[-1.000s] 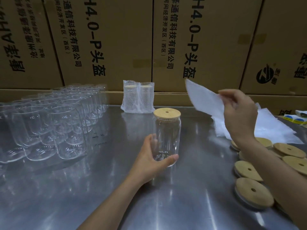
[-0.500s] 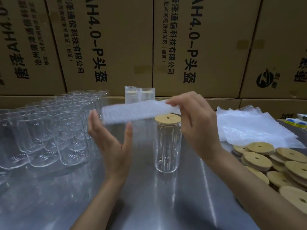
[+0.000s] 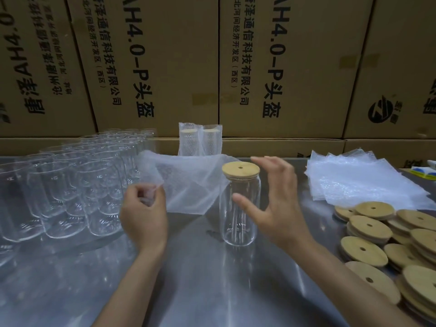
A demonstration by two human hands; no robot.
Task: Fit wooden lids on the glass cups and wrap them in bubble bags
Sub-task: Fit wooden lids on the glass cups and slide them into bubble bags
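Observation:
A tall glass cup (image 3: pixel 239 213) with a round wooden lid (image 3: pixel 240 169) stands upright in the middle of the steel table (image 3: pixel 212 279). My left hand (image 3: pixel 144 213) pinches one corner of a bubble bag (image 3: pixel 186 185), which hangs spread out just left of the cup and behind it. My right hand (image 3: pixel 276 204) hovers beside the cup's right side with fingers spread and thumb pointing at the glass, holding nothing. Two wrapped cups (image 3: pixel 200 140) stand at the back against the cartons.
Several bare glass cups (image 3: pixel 70 185) crowd the left of the table. A heap of bubble bags (image 3: pixel 358 178) lies at the back right, with several wooden lids (image 3: pixel 389 244) piled in front of it. Stacked cardboard cartons (image 3: pixel 165 67) wall off the back.
My left hand has taken hold of the bubble bag's corner. My right hand has let go of the bag and moved to the cup's right side. The bag now hangs lower.

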